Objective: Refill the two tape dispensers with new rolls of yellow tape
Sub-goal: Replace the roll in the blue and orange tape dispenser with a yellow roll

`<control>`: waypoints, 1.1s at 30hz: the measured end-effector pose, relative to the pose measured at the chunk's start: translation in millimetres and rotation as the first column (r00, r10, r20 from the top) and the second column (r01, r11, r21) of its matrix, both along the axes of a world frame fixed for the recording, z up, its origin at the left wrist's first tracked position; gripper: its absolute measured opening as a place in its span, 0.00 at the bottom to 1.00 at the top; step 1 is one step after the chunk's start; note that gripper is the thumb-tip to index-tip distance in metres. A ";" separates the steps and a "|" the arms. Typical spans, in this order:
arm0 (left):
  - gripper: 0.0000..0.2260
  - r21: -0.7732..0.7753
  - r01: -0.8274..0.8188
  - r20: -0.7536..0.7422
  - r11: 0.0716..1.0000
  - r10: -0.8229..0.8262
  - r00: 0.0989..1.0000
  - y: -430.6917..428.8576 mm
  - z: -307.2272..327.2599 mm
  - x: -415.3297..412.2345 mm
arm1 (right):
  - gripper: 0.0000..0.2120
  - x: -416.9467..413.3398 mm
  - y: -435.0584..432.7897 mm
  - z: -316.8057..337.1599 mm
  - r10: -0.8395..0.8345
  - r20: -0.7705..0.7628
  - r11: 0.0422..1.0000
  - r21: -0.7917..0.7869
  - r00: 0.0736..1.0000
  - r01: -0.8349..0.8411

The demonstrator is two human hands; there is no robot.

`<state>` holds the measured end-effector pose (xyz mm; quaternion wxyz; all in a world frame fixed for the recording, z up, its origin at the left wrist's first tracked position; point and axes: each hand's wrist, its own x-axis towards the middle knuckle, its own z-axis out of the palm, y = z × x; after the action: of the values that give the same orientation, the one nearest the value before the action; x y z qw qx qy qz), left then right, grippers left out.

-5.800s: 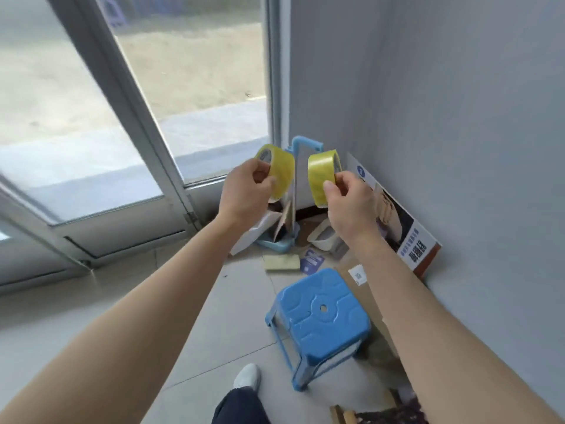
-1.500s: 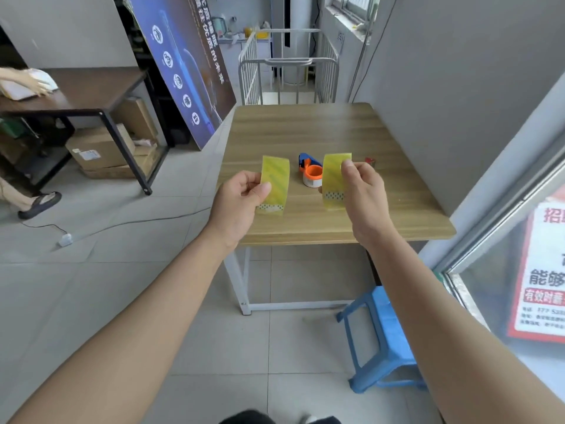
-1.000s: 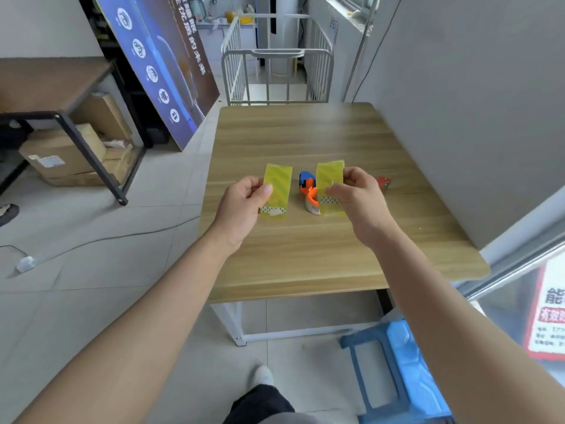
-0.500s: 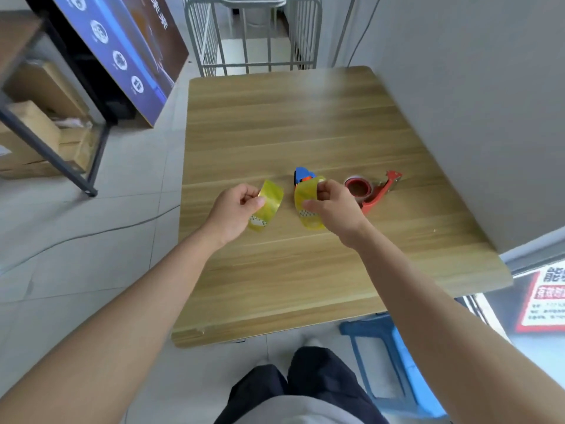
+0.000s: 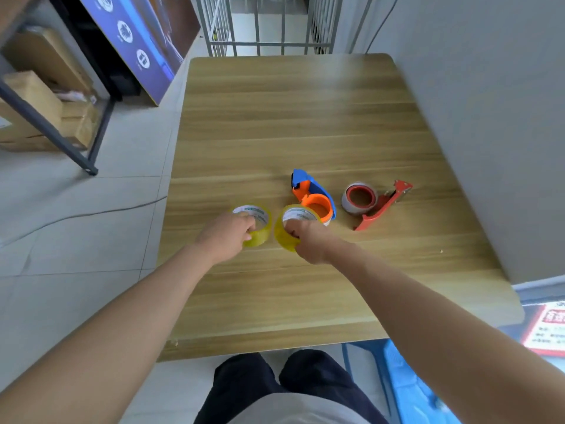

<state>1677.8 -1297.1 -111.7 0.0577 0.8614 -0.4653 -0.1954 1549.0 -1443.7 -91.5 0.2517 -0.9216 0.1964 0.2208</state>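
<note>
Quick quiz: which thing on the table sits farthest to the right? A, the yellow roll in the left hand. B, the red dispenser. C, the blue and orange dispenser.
B: the red dispenser lies right of the blue and orange dispenser, and the yellow roll sits leftmost.

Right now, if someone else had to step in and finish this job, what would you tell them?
Left hand: fingers closed on the left roll, set flat on the table.
Right hand: fingers closed on the right roll, at the table and a bit tilted.
Blue dispenser lies just behind the right roll; the red dispenser lies to its right. Each holds a core that looks used up.
Done: both new rolls brought to the table.
Left: let go of the rolls, take out the old cores, load one roll in each dispenser and thread the tape.
</note>
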 end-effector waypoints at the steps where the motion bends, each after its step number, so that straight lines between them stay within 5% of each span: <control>1: 0.07 0.016 0.014 0.017 1.000 -0.014 1.000 0.9 -4.5 1.4 | 0.18 2.3 1.5 -5.0 0.015 -0.034 1.000 -0.012 0.999 -0.016; 15: 0.09 0.096 0.197 0.077 0.976 -0.204 0.976 23.4 -48.1 22.6 | 0.31 2.2 24.9 -63.6 -0.001 -0.141 0.983 -0.183 0.990 -0.026; 20: 0.12 0.130 0.231 0.057 0.964 -0.239 0.969 21.8 -54.2 24.1 | 0.24 0.7 25.7 -73.0 -0.091 -0.142 0.987 -0.142 0.986 0.070; 23: 0.12 0.132 0.213 0.033 0.968 -0.219 0.975 18.4 -51.4 24.5 | 0.12 1.3 21.9 -68.7 -0.216 -0.054 0.976 -0.022 0.975 0.216; 33: 0.12 -0.175 0.070 -0.078 0.982 -0.085 0.993 -17.6 -0.1 16.0 | 0.14 8.3 -31.8 -33.0 -0.481 0.303 0.854 -0.050 0.823 0.517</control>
<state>1693.8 -1314.6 -111.8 0.1438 0.8253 -0.5106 -0.1934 1557.3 -1475.5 -124.5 0.2654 -0.8739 0.4074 0.0017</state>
